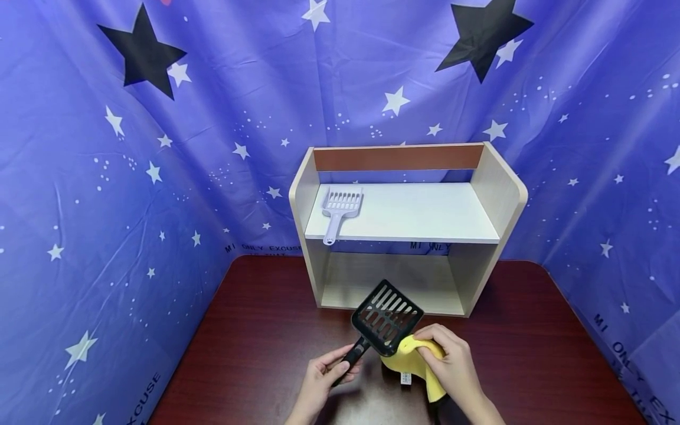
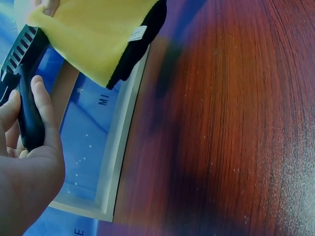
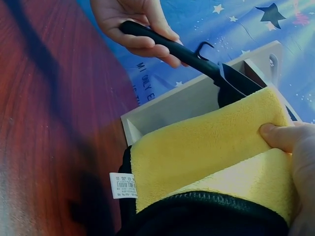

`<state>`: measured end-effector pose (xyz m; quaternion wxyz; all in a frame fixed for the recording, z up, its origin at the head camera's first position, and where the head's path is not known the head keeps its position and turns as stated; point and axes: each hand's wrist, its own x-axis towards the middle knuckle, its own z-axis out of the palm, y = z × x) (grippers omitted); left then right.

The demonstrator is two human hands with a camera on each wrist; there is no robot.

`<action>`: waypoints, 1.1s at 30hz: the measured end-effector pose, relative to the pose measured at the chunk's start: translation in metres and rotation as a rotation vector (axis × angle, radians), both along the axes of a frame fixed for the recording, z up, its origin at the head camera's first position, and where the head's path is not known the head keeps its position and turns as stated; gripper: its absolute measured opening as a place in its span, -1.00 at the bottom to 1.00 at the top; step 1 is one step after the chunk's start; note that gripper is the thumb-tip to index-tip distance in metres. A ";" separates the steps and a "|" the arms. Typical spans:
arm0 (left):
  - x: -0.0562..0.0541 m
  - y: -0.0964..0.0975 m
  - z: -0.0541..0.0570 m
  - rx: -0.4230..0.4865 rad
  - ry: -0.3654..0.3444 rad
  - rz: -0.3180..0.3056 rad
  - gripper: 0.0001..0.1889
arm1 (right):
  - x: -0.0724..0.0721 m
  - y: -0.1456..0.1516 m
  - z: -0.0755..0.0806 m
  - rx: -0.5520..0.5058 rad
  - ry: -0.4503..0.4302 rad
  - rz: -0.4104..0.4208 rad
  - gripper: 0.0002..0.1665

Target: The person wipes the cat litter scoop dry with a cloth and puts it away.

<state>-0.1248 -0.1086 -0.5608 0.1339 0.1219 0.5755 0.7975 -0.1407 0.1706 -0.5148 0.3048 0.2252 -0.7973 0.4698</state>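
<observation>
A black slotted litter scoop point(image 1: 386, 321) is held up over the table, its slotted head tilted toward the shelf. My left hand point(image 1: 325, 376) grips it by the handle point(image 2: 30, 110), thumb and fingers curled round. With my right hand point(image 1: 450, 365) I pinch a yellow cloth point(image 1: 411, 362) against the lower right edge of the scoop's head. In the right wrist view the cloth point(image 3: 211, 130) is folded over, with a dark edging and a white tag point(image 3: 123, 185), and it hides much of the scoop's head.
Behind the hands stands a two-level wooden shelf point(image 1: 404, 212) on the dark red table point(image 1: 255, 330). A pale lavender litter scoop point(image 1: 342, 203) lies at the left of its upper board, handle over the front edge. Blue star-printed curtains point(image 1: 159, 236) surround the table.
</observation>
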 end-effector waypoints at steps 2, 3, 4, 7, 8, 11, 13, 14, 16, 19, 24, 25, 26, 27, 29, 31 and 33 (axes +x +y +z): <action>0.000 -0.001 0.000 -0.001 0.008 -0.009 -0.52 | -0.001 0.002 0.002 -0.004 -0.004 -0.015 -0.54; 0.000 -0.002 0.000 -0.002 0.011 -0.011 -0.52 | -0.002 0.003 0.002 -0.005 -0.002 -0.023 -0.53; 0.000 -0.002 0.000 -0.007 0.011 -0.011 -0.53 | -0.002 0.005 0.003 -0.009 0.000 -0.029 -0.53; 0.001 -0.004 0.000 -0.020 0.014 -0.009 -0.53 | -0.004 0.008 0.005 -0.027 0.007 -0.043 -0.53; 0.001 -0.004 0.000 -0.024 0.014 -0.010 -0.53 | -0.005 0.009 0.005 -0.035 0.012 -0.046 -0.53; 0.001 -0.006 -0.001 -0.030 0.025 -0.014 -0.52 | -0.007 0.013 0.007 -0.056 0.025 -0.065 -0.54; 0.001 -0.006 -0.001 -0.033 0.016 -0.021 -0.52 | -0.008 0.015 0.008 -0.063 0.024 -0.085 -0.55; 0.001 -0.006 -0.001 -0.034 0.011 -0.022 -0.52 | -0.008 0.016 0.008 -0.067 0.025 -0.094 -0.55; 0.001 -0.005 -0.001 -0.039 0.004 -0.027 -0.52 | -0.009 0.018 0.008 -0.071 0.021 -0.112 -0.56; 0.002 -0.005 0.000 -0.046 -0.007 -0.031 -0.52 | -0.010 0.020 0.009 -0.075 0.019 -0.127 -0.55; 0.002 -0.006 0.000 -0.040 -0.002 -0.035 -0.53 | -0.010 0.022 0.010 -0.085 0.011 -0.137 -0.56; 0.003 -0.006 0.000 -0.040 -0.003 -0.036 -0.52 | -0.010 0.023 0.010 -0.086 0.007 -0.141 -0.57; 0.003 -0.006 0.000 -0.042 -0.004 -0.036 -0.52 | -0.010 0.023 0.010 -0.087 0.002 -0.145 -0.57; 0.003 -0.006 0.000 -0.044 -0.005 -0.037 -0.52 | -0.010 0.023 0.011 -0.087 -0.003 -0.149 -0.57; 0.003 -0.006 0.000 -0.041 -0.004 -0.032 -0.52 | -0.009 0.023 0.011 -0.085 -0.007 -0.154 -0.57; 0.003 -0.006 0.000 -0.028 0.013 -0.023 -0.53 | -0.009 0.023 0.011 -0.086 -0.007 -0.154 -0.57; 0.002 -0.006 0.000 -0.007 0.039 -0.002 -0.54 | -0.009 0.023 0.012 -0.086 -0.007 -0.150 -0.57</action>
